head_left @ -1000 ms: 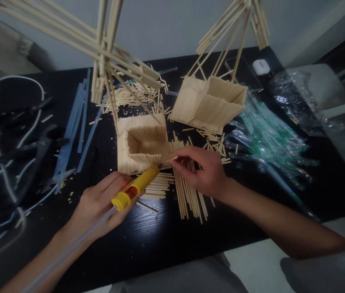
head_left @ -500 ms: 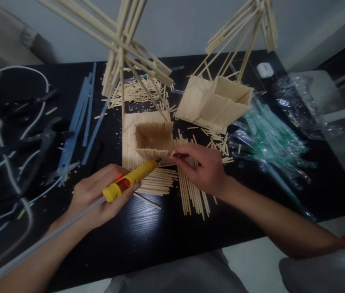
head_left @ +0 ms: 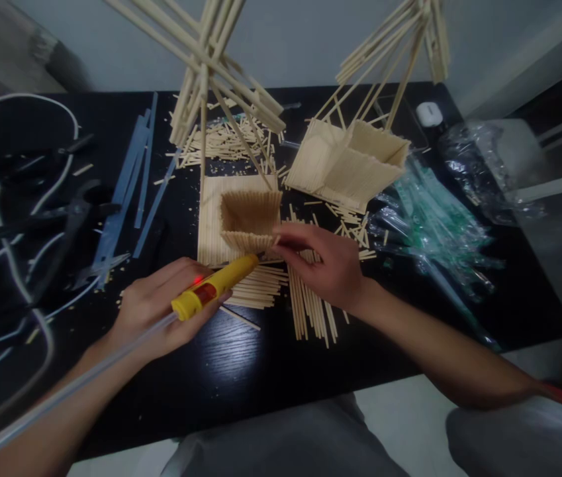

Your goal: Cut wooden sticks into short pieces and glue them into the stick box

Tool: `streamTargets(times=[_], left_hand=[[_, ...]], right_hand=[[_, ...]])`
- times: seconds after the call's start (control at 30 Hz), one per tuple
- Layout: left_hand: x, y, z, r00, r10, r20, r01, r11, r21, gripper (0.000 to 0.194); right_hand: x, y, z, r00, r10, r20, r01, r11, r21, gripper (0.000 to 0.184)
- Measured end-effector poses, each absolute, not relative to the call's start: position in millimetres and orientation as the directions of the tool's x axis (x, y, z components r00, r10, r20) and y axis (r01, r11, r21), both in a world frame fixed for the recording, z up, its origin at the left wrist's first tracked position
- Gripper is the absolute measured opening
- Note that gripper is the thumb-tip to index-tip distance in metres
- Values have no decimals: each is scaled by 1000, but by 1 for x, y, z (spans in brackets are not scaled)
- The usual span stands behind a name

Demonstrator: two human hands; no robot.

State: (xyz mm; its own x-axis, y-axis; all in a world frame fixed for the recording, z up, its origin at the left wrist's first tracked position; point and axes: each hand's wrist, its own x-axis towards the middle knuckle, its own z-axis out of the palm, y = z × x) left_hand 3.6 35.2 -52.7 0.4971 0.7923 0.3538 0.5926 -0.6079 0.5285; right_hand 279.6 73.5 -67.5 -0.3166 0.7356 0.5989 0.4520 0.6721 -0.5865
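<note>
My left hand point(head_left: 166, 308) is closed round a yellow glue gun point(head_left: 216, 286), its red light glowing and a clear glue stick coming out of its back. The gun's tip points at the front lower edge of a square box of thin wooden sticks point(head_left: 251, 240), which stands on a flat stick base point(head_left: 208, 225). At the box's front right corner, my right hand point(head_left: 327, 265) pinches with thumb and forefinger; a small light end shows at the fingertips, perhaps a short stick. Wooden sticks point(head_left: 310, 308) lie in a bundle under this hand, and more sticks point(head_left: 258, 288) lie below the base.
A second stick model point(head_left: 355, 162) stands at the back right. Cut stick pieces point(head_left: 226, 142) are heaped behind the base. Pliers point(head_left: 75, 218), a white cable point(head_left: 7, 252) and blue-grey strips point(head_left: 124, 192) lie left. Green-marked plastic wrappers point(head_left: 429, 218) and a white case point(head_left: 429, 114) lie right.
My right hand has moved slightly left and up against the box's front corner. The glue gun stays at the front edge; the whole view has shifted a little.
</note>
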Motion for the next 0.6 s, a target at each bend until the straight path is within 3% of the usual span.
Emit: streamTargets(times=[0.1,0.23,0.6], left_hand=[[5,36,-51,495,792,357,594,-608,526,10],[4,35,-50,493,795,353,608,-605,514,9],[8,37,-51,513,779,361,598,-626,501,6]], right_hand=[[279,74,-70,-315,702,638,465,700,-541,29],[280,75,-69,-361,660,659,498,734,-462,20],[281,72,-56,-360,687,631,458,720,-522,17]])
